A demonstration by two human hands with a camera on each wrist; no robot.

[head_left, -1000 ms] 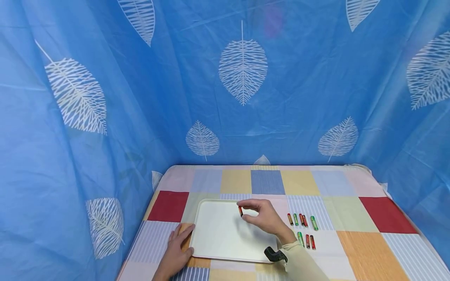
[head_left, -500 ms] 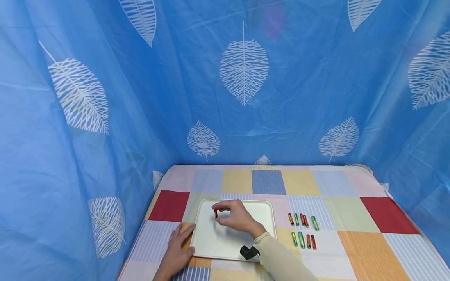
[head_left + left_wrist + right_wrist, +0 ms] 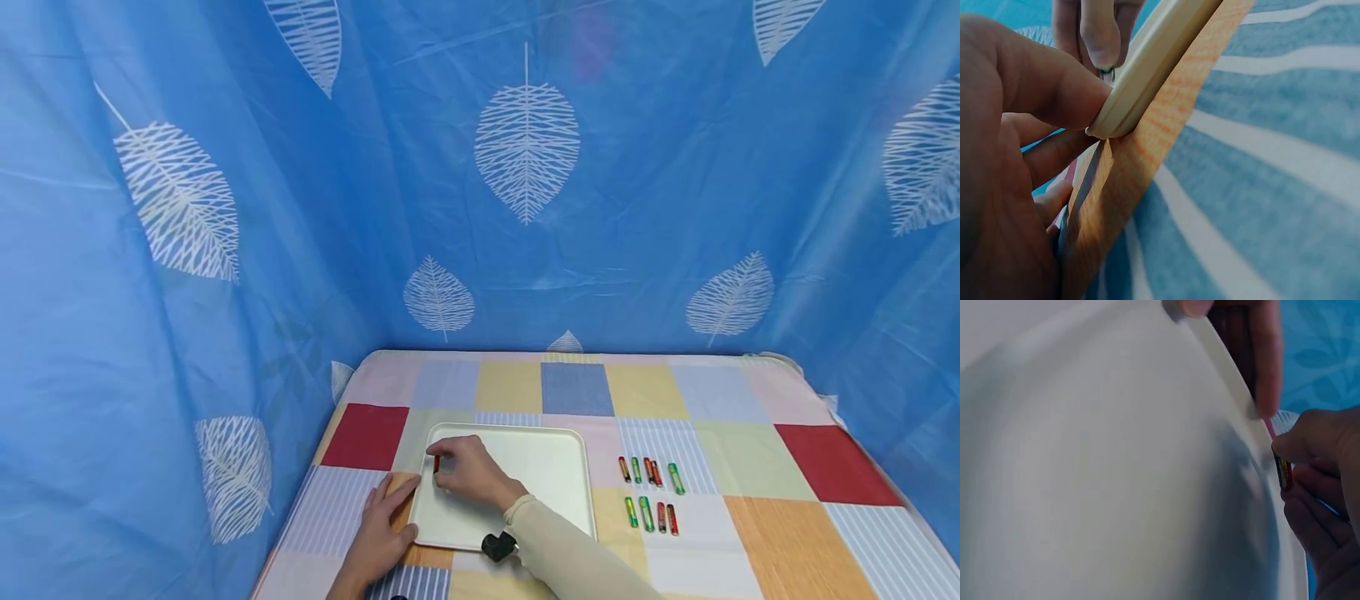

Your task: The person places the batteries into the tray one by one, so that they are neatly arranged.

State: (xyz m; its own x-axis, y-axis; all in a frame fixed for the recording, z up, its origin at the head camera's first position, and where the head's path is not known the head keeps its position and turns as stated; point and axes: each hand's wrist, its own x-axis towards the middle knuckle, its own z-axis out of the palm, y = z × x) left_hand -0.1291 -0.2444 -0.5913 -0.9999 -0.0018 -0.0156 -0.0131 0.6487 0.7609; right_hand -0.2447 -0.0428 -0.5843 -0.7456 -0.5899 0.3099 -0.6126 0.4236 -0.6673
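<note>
Shifted leftward since the earlier frame, the right hand (image 3: 472, 473) pinches a small red battery (image 3: 437, 464) at the left side of the cream tray (image 3: 525, 471); whether it touches the base is unclear. The left hand (image 3: 377, 533), unclenched, rests against the rimmed edge. Released on end, so smooth a cylinder could topple or roll. Rightward, glossy red and green batteries (image 3: 677, 479) lie on patchwork cloth (image 3: 772, 533).

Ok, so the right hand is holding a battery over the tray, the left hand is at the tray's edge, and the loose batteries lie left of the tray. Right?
Not left: the head view shows the loose batteries right of the tray. The right hand is holding a battery over it, the left hand at its edge.
</note>
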